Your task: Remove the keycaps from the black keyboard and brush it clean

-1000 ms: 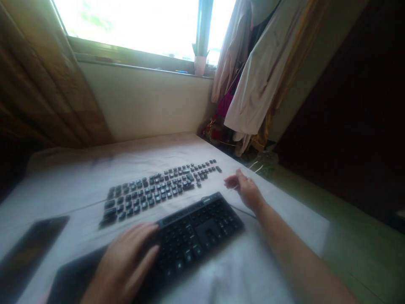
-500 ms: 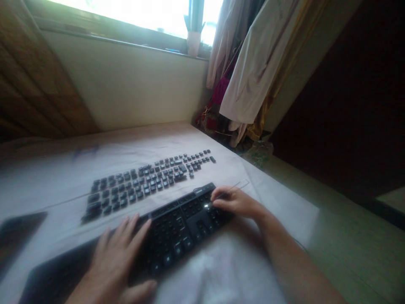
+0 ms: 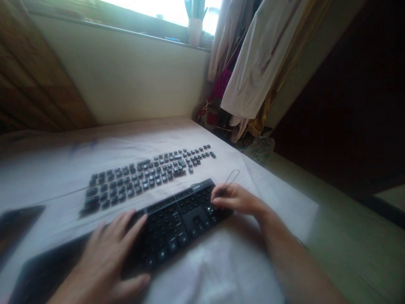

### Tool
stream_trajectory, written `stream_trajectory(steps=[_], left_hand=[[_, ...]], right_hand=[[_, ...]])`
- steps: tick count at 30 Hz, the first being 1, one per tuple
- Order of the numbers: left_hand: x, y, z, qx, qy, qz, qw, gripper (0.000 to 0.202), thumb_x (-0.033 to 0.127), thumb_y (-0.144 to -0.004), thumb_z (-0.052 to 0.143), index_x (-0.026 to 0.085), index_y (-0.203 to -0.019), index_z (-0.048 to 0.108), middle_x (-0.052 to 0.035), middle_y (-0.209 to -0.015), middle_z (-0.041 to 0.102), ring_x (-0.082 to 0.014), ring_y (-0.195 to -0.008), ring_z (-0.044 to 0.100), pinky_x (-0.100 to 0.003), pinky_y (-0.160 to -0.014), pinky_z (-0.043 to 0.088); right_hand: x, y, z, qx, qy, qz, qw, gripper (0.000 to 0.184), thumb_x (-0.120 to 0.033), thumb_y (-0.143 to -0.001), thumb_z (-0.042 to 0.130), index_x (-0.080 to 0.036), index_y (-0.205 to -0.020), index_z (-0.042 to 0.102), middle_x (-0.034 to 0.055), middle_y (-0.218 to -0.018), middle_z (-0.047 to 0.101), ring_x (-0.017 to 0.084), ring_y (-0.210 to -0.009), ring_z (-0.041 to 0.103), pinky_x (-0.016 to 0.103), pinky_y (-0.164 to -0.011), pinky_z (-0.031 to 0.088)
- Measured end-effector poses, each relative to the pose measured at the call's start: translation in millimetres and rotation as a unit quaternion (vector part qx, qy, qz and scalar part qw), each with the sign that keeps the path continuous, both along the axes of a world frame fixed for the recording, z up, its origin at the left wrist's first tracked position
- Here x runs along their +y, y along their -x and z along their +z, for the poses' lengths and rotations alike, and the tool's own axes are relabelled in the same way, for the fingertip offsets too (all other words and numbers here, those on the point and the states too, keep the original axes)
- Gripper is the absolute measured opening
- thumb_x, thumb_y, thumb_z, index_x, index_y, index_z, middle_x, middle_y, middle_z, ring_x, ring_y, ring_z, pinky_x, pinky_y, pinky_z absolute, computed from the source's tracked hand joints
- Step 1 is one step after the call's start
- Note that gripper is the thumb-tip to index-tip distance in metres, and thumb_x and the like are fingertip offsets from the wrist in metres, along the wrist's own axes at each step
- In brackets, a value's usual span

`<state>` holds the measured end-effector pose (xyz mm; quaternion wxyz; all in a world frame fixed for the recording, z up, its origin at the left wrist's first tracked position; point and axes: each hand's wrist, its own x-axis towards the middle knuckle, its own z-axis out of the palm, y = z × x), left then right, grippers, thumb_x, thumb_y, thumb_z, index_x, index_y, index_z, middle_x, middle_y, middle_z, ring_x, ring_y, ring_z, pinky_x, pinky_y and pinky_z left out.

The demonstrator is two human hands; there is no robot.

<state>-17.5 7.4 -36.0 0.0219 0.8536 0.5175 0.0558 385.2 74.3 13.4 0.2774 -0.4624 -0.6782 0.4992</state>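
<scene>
Pale cloth bears a keyboard, left hand spread on it, right hand pinching wire loop.

- A long black plastic keyboard lay flat on the white cloth, slanting from near left to far right; its left part was dark and blurred.
- Loose small black plastic keycaps lay beyond it in keyboard-like rows, apart from its far edge.
- A thin, narrow wire loop jutted up at a tilt beside the keyboard's right end, held in the right grip.
</scene>
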Motion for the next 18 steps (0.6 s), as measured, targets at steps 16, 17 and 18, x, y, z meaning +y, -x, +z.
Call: stream_trajectory(steps=[16, 17, 18], left_hand=[[-4.0, -11.0, 1.4, -0.05, -0.021, 0.01, 0.998, 0.097, 0.047, -0.065, 0.077, 0.04, -0.154, 0.038, -0.0059, -0.164, 0.032, -0.0464, -0.144, 0.039, -0.068, -0.116, 0.036], [-3.8, -10.1, -0.1, -0.048, -0.021, 0.006, 0.999, 0.097, 0.046, -0.065, 0.077, 0.039, -0.154, 0.038, -0.0064, -0.164, 0.033, -0.0467, -0.144, 0.04, -0.068, -0.115, 0.037], [-3.4, -9.3, -0.8, -0.044, -0.018, 0.004, 0.999, 0.097, 0.045, -0.065, 0.077, 0.039, -0.154, 0.037, -0.0073, -0.164, 0.033, -0.0467, -0.144, 0.04, -0.069, -0.114, 0.038]], right_hand=[[-8.3, 18.1, 17.2, -0.123, -0.194, 0.124, 0.965, 0.013, -0.026, -0.089, 0.068, -0.022, -0.078, 0.073, 0.0028, -0.079, 0.072, 0.017, -0.071, 0.065, 0.028, -0.07, 0.053], [-7.2, 17.5, 16.2, -0.126, -0.202, 0.13, 0.963, 0.014, -0.026, -0.09, 0.067, -0.021, -0.077, 0.073, 0.0029, -0.079, 0.072, 0.017, -0.071, 0.066, 0.027, -0.069, 0.053], [-5.9, 16.7, 15.0, -0.128, -0.209, 0.134, 0.96, 0.016, -0.027, -0.091, 0.067, -0.021, -0.077, 0.073, 0.0031, -0.079, 0.073, 0.017, -0.071, 0.067, 0.027, -0.069, 0.054]])
